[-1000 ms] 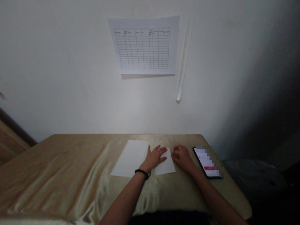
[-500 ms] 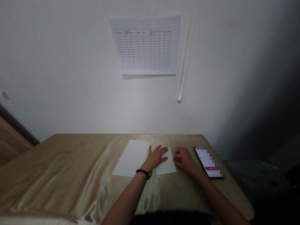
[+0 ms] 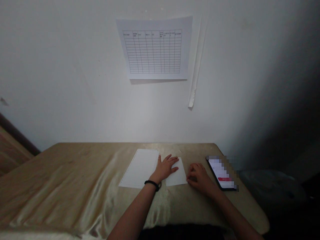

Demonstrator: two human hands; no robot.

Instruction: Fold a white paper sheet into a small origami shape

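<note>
My left hand [image 3: 165, 167] lies flat with fingers spread on a small folded white paper [image 3: 178, 174] on the cloth-covered table [image 3: 75, 180]. A black band circles that wrist. My right hand [image 3: 199, 176] rests at the paper's right edge near its lower corner, fingers curled in against the edge. A larger white sheet [image 3: 140, 168] with a punched left margin lies just left of my left hand.
A phone [image 3: 221, 173] with a lit screen lies to the right of my right hand. A printed grid sheet [image 3: 154, 48] hangs on the white wall, with a peeling strip [image 3: 195, 80] beside it. Dark space falls off past the table's right edge.
My right hand has slid toward me along the small paper's right edge, from its upper part to near its lower corner. My left hand has stayed flat in place.
</note>
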